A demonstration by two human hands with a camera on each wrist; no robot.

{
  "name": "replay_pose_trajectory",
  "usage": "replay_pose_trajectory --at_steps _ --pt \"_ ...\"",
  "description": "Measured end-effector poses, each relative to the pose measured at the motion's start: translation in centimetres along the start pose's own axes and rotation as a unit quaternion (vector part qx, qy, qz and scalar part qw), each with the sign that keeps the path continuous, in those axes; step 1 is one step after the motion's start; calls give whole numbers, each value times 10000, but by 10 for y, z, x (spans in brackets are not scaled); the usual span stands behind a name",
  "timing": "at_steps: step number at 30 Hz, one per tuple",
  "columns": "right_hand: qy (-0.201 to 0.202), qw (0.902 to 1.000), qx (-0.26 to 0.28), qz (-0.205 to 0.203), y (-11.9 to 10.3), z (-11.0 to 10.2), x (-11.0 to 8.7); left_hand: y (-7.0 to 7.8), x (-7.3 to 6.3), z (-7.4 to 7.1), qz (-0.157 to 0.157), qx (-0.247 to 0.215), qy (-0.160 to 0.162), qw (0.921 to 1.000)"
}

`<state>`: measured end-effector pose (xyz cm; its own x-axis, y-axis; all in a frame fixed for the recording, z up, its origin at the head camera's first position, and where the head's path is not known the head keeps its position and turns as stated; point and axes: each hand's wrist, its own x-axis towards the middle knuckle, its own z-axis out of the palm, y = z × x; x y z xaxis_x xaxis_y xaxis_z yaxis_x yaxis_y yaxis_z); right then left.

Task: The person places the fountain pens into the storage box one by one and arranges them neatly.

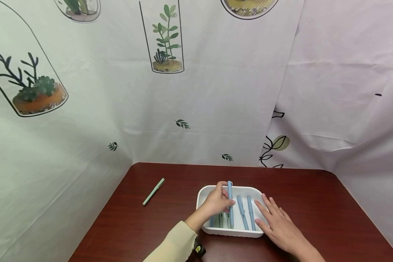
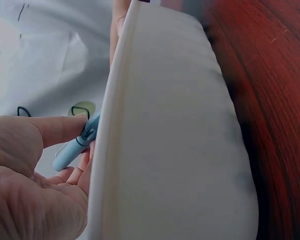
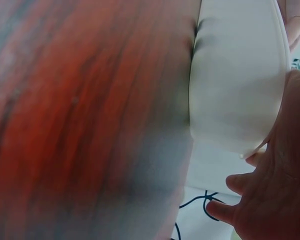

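Observation:
My left hand [image 1: 217, 199] pinches a blue pen [image 1: 230, 203] between thumb and fingers, holding it nearly upright over the white tray [image 1: 258, 233]. In the left wrist view the blue pen [image 2: 70, 152] shows behind the tray's rim, with the thumb on it. Two more blue pens, one [image 1: 242, 213] tilted and one [image 1: 251, 213] straighter, lie in the tray's right part. Several pens, blue and green, lie at its left, partly hidden by my left hand. My right hand [image 1: 278, 223] rests with fingers spread at the tray's right rim.
A light green pen [image 1: 153, 191] lies on the dark red-brown table [image 1: 118, 225], left of the tray. Behind the table's back edge hangs a pale cloth [image 1: 209, 109] printed with plants. A dark device [image 1: 199, 249] is strapped at the left wrist.

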<state>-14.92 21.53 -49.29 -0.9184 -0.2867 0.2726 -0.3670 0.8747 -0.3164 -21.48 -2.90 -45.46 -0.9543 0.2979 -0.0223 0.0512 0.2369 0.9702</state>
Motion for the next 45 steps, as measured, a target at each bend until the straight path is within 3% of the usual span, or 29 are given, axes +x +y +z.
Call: replay_pose_trajectory --at_steps 8,13,19,45 --pt "-90 9999 56 54 0 0 2 3 4 9 -3 240 -137 9996" --pt "-125 9999 84 64 2 -1 2 1 7 16 -225 392 -155 9989" --pt "-200 9997 93 128 1 -1 -1 -7 10 22 -501 278 -212 9981" --pt "16 9999 146 -76 1 2 3 -17 14 33 -733 167 -556 9956"
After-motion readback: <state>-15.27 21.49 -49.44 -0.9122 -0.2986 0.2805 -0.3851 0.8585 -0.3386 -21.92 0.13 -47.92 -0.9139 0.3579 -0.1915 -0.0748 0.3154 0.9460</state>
